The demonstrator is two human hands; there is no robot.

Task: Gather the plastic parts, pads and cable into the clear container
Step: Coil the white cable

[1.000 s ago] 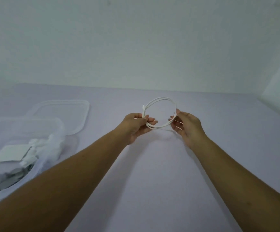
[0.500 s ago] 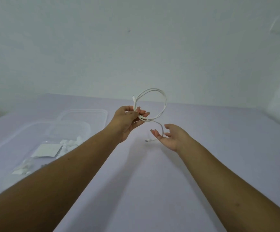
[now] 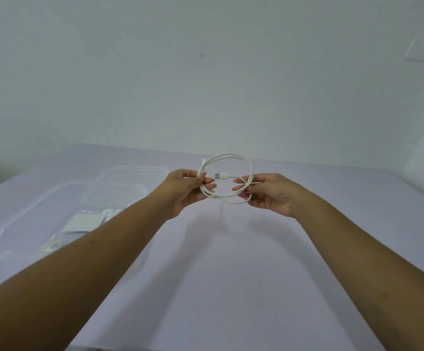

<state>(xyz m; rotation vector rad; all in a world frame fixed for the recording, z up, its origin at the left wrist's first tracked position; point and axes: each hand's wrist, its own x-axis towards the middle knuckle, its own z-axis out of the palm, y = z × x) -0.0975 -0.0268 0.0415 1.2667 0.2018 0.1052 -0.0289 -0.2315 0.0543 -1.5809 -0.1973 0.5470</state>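
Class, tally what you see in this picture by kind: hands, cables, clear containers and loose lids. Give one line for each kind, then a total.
Hands: 2, left hand and right hand
Coiled white USB cable, held up between both hands: 1
Clear plastic container, contents too blurred to count: 1
Clear plastic lid lying behind the container: 1
Total: 5

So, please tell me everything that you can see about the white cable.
The white cable is thin, smooth and looks rubbery. It is wound into a loose round coil of a few turns, held in the air above the lilac table, apart from it. The left hand pinches one side of the coil, the right hand the other. A USB plug with a metal tip points left inside the loop.
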